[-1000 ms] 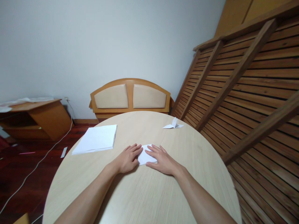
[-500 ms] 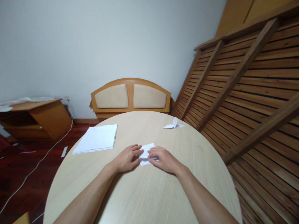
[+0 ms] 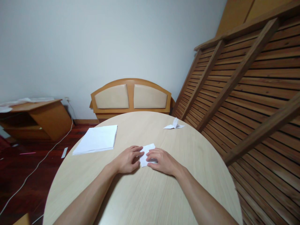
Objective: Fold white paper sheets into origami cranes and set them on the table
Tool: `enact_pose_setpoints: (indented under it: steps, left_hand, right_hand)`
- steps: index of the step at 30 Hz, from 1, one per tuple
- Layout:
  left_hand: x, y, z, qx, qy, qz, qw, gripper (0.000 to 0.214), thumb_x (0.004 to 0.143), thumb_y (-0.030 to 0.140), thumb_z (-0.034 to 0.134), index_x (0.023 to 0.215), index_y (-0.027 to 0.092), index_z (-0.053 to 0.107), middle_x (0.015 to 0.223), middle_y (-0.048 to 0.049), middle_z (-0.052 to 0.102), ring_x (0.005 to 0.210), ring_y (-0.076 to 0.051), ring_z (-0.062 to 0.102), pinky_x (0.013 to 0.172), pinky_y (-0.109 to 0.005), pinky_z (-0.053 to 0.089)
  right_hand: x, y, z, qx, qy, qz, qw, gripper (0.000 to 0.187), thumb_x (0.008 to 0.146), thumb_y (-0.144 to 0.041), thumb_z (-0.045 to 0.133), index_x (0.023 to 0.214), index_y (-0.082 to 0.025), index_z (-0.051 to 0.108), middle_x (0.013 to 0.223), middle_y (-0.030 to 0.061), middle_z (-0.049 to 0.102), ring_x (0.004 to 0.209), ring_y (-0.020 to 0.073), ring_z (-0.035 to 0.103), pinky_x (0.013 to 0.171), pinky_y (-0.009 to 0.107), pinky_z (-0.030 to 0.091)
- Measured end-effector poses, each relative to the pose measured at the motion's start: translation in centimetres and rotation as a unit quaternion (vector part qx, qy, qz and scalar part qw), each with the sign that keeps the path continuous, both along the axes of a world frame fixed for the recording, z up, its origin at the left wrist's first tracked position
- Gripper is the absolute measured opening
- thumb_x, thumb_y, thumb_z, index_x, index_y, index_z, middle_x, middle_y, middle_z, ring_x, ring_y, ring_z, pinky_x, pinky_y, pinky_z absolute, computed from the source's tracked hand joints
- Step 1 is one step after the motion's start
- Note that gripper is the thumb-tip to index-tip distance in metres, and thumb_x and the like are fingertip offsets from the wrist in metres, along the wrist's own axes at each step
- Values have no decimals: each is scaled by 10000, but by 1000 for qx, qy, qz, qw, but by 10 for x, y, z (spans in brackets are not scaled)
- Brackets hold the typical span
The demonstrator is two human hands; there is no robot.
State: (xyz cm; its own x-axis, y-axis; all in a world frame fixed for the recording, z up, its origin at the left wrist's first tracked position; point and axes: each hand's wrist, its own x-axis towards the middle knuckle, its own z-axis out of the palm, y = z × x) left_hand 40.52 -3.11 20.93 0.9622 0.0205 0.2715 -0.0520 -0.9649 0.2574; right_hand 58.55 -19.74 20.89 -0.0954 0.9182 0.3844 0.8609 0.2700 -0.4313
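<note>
A small folded white paper [image 3: 148, 152] lies on the round pale wooden table [image 3: 145, 193], near its middle. My left hand [image 3: 127, 160] rests at the paper's left edge with fingers curled and fingertips on it. My right hand [image 3: 161, 160] presses on the paper's right and near part with fingers bent and close together. Part of the paper is hidden under both hands.
A stack of white sheets [image 3: 97, 139] lies to the left on the table. A small folded paper figure [image 3: 174, 125] sits at the far right edge. Behind the table stands a padded headboard [image 3: 130, 97]. A slatted wooden frame [image 3: 246, 87] leans on the right. A low cabinet [image 3: 35, 118] is on the left.
My right hand's fingers went from flat on the paper to curled, lifting and folding a flap, and now press it down. The left hand's fingers curled slightly.
</note>
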Motion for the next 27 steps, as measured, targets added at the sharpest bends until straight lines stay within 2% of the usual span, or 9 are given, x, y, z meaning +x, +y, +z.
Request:
enact_pose_setpoints:
  steps: [8, 12, 16, 21, 24, 27]
  left_hand:
    - [3, -4, 4, -27, -7, -3, 1000, 334, 929, 311, 576, 1241, 233, 663, 1311, -111, 616, 1178, -261, 566, 1029, -430, 457]
    - [6, -3, 0, -49, -11, 1, 999, 291, 931, 308, 595, 1200, 226, 670, 1261, -90, 658, 1128, -243, 594, 997, -401, 472]
    - [6, -2, 0, -61, -9, 4, 998, 288, 929, 295, 597, 1201, 231, 666, 1239, -76, 679, 1100, -235, 609, 976, -381, 479]
    - [3, -2, 3, -67, -23, 55, 996, 292, 900, 352, 624, 1166, 245, 681, 1185, -75, 703, 1090, -261, 614, 946, -377, 483]
    - [6, -2, -2, -130, -31, 102, 986, 296, 887, 352, 629, 1157, 244, 684, 1086, -71, 726, 1031, -255, 645, 912, -373, 496]
    - [14, -3, -12, -252, -54, 135, 957, 273, 861, 286, 627, 1115, 201, 680, 1080, -76, 725, 1008, -234, 664, 926, -377, 505]
  right_hand:
    - [-4, -3, 4, -19, 1, -3, 1000, 397, 741, -376, 812, 1095, -235, 699, 1207, 59, 687, 1128, 239, 628, 1016, 363, 453]
    - [-3, -4, 4, -30, 16, -22, 999, 342, 809, -283, 716, 1144, -245, 664, 1173, 43, 695, 1127, 225, 622, 1000, 359, 465]
    - [-3, -4, 3, -34, 23, -37, 998, 335, 803, -198, 664, 1135, -241, 663, 1168, 41, 696, 1121, 221, 623, 992, 353, 472]
    - [-1, -4, 2, -29, 49, -48, 997, 323, 832, -243, 678, 1154, -237, 658, 1167, 55, 690, 1113, 226, 621, 991, 364, 470]
    - [2, -2, 0, -21, 71, -61, 995, 283, 847, -258, 689, 1126, -224, 665, 1124, 62, 692, 1080, 219, 625, 977, 367, 476]
    - [6, -1, -3, -19, 77, -59, 995, 318, 809, -230, 722, 1121, -226, 663, 1153, 64, 674, 1122, 225, 601, 1007, 380, 462]
